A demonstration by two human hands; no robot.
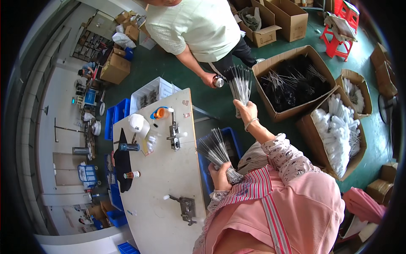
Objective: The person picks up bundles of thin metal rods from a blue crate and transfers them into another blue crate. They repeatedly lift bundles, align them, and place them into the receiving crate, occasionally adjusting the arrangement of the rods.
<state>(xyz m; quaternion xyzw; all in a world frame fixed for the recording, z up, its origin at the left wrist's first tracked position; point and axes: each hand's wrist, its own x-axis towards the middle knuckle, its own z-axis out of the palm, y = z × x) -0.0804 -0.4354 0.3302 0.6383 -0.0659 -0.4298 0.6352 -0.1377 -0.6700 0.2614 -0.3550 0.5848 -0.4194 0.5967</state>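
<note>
My left hand (220, 177) is closed around a bundle of thin grey metal wires (215, 147), beside the table's edge and close to my apron. The wires fan out at the top, and their lower ends show below my fist. Stretched out farther ahead, my right hand (247, 112) grips a second wire bundle (241, 84), held upright near a large cardboard box (277, 115). That box holds dark bristly pieces with wire stems (292, 80). A blue bin (231, 136) sits below my hands, partly hidden.
The white table (169, 169) carries small metal fixtures (187, 209), a white cap (138, 125), an orange tape roll (160, 113) and a jar (132, 174). Ahead stands a person (198, 29) holding a flask (218, 81). Right are a box of white brushes (336, 127) and red stools (336, 44).
</note>
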